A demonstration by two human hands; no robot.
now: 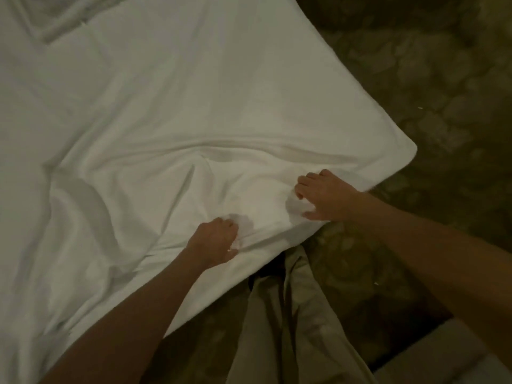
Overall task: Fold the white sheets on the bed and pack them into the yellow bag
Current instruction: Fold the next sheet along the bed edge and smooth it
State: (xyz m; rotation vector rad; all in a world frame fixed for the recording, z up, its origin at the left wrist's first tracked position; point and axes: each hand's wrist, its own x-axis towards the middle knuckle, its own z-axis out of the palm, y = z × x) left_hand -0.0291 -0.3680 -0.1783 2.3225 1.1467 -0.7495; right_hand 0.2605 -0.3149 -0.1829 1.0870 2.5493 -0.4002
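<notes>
A large white sheet (171, 112) is spread over the bed and fills most of the view, with deep wrinkles near its front edge. My left hand (216, 242) grips a bunch of the sheet at the near edge, fingers curled into the cloth. My right hand (324, 198) grips the same edge a little further right, close to the bed's corner (407, 151). The cloth between the two hands is gathered into folds. No yellow bag is in view.
Dark patterned carpet (432, 87) lies to the right of and below the bed. My legs in beige trousers (285, 322) stand against the bed's edge. A pale object (454, 353) sits at the bottom right corner. More crumpled white bedding (63, 20) lies at the top left.
</notes>
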